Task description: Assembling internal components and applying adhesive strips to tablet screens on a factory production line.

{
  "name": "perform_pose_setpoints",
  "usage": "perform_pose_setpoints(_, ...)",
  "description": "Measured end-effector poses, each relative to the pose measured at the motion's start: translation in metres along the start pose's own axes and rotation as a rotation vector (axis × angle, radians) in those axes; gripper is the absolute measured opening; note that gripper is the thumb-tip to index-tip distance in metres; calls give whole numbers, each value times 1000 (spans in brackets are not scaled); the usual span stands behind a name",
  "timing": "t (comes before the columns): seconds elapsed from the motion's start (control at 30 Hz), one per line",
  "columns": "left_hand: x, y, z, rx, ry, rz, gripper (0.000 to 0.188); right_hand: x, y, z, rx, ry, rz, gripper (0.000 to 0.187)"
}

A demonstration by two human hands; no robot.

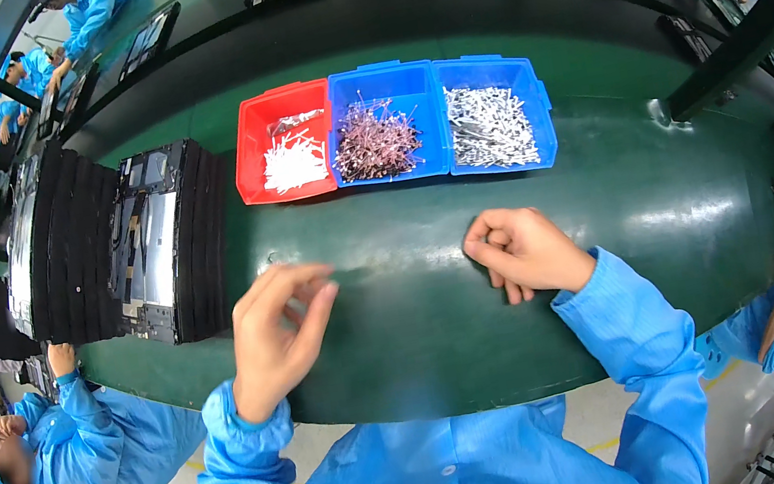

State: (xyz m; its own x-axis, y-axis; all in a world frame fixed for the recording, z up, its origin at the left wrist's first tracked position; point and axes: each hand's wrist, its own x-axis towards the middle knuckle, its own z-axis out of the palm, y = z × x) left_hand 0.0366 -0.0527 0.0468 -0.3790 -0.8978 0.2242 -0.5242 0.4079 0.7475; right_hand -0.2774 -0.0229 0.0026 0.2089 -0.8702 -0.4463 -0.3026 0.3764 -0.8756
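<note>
Holding left hand (275, 336) up, with fingers bent over toward the right, thumb and index tips apart; a bit blurred at the tips. Reaching left arm (250, 466) up from lower edge, sleeved to just below bare left wrist (259, 402). Showing back of right hand (528, 250), with fingers curled, index bent toward thumb; can't tell if touching. Angling right arm (641, 344) in from lower right, bent at elbow, with right wrist (579, 274) aimed left. Holding hands well apart.
</note>
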Motion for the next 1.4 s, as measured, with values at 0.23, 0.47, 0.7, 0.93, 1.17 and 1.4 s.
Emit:
perform_pose_setpoints(0.23, 87, -18, 43, 194, 245, 224, 18, 7, 27, 16, -4, 275, -424, 13)
perform_pose_setpoints(0.47, 84, -39, 68, 298, 440, 298, 31, 4, 27, 9, 22, 207, -354, 12)
perform_pose_setpoints(0.7, 83, -46, 69, 345, 444, 319, 28, 6, 32, 10, -46, 242, -454, 13)
perform_pose_setpoints(0.93, 85, -43, 68, 302, 436, 290, 25, 5, 27, 13, -49, 252, -434, 13)
perform_pose_setpoints(1.17, 96, -29, 69, 424, 459, 320, 22, 8, 30, 11, -80, 260, -476, 14)
perform_pose_setpoints(1.4, 103, -22, 71, 636, 476, 377, 16, 9, 36, 9, -103, 244, -511, 13)
